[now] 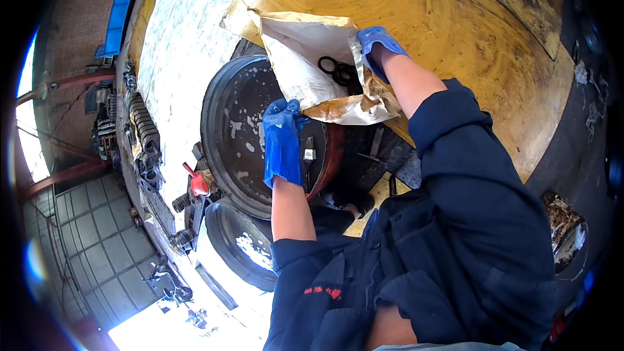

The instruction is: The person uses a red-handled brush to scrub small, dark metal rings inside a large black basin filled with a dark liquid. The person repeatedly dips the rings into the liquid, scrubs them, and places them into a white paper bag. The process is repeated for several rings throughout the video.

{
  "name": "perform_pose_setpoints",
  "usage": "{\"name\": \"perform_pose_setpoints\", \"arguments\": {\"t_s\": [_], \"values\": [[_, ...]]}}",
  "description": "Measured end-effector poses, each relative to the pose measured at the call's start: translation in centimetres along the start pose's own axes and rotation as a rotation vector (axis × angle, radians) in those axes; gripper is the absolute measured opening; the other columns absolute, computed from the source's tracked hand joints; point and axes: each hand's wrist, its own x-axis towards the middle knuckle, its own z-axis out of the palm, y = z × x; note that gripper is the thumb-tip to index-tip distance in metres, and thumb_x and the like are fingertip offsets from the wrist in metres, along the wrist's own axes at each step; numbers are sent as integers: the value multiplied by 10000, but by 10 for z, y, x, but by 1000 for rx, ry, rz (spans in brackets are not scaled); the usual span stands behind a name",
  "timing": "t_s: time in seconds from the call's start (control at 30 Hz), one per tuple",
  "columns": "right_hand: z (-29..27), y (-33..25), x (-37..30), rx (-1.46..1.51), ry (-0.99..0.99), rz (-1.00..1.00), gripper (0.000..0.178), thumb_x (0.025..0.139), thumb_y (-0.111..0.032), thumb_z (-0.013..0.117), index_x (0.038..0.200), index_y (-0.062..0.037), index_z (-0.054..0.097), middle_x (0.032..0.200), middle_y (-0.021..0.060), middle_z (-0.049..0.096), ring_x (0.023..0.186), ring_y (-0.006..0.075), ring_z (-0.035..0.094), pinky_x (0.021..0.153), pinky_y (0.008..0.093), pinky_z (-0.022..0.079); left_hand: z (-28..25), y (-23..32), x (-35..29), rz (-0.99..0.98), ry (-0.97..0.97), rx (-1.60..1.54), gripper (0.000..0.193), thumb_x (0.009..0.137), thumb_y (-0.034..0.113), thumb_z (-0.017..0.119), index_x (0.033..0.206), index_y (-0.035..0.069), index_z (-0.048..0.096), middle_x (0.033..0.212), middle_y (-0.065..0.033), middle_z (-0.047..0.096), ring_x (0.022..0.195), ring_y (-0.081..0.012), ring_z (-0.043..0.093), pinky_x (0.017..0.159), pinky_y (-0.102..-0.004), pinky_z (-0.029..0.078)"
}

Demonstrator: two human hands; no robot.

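Both my hands wear blue gloves and hold a paper sack (296, 52) with its mouth spread open. My left hand (283, 136) pinches the near left edge of the sack. Closed around the right edge is my right hand (379, 51). Inside the white-lined sack lie several black rings (335, 70), partly in shadow. Under the sack and my left hand stands a large round tub (214, 123), its dark inside spotted with white patches. A brush (310, 154) with a pale band rests inside the tub, beside my left glove.
A second round pan (224, 244) stands nearer me, with a red scoop-like tool (197, 182) to its upper left. Behind the sack spreads a stained yellow surface (455, 32). Dark ribbed parts (144, 123) line the left. A stained bucket (565, 234) is at the right.
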Motion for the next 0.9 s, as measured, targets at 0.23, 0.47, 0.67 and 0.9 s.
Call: {"name": "perform_pose_setpoints", "arguments": {"t_s": [0.23,0.47,0.67,0.9], "values": [[-11,26,42,-458,45,-284,403,1010,-350,524,1131,-17,718,1106,221,713,904,383,649,883,453,534,-13,-5,-6,-7,13,-82,248,933,122,752,1118,-22,672,842,-89,714,555,-142,635,473,-253,508],[-12,-11,8,-496,-5,-259,319,970,-94,500,1220,-15,681,1214,260,689,1038,405,678,942,449,536,-19,9,-11,198,22,-83,226,947,106,738,1124,-24,685,909,-99,727,710,-158,673,579,-293,567],[-31,-27,-9,-143,16,-139,354,986,-93,478,1299,-24,629,1279,221,674,1111,376,658,972,480,500,-17,26,-34,265,60,-85,232,963,152,727,1122,-14,699,921,-86,731,738,-157,682,642,-302,577],[-9,17,58,102,134,-41,317,1005,-172,480,1202,-32,685,1242,237,687,1146,393,668,953,439,530,15,12,-27,113,-1,110,238,923,127,697,1087,-46,690,881,-99,717,716,-177,652,698,-316,532]]}}
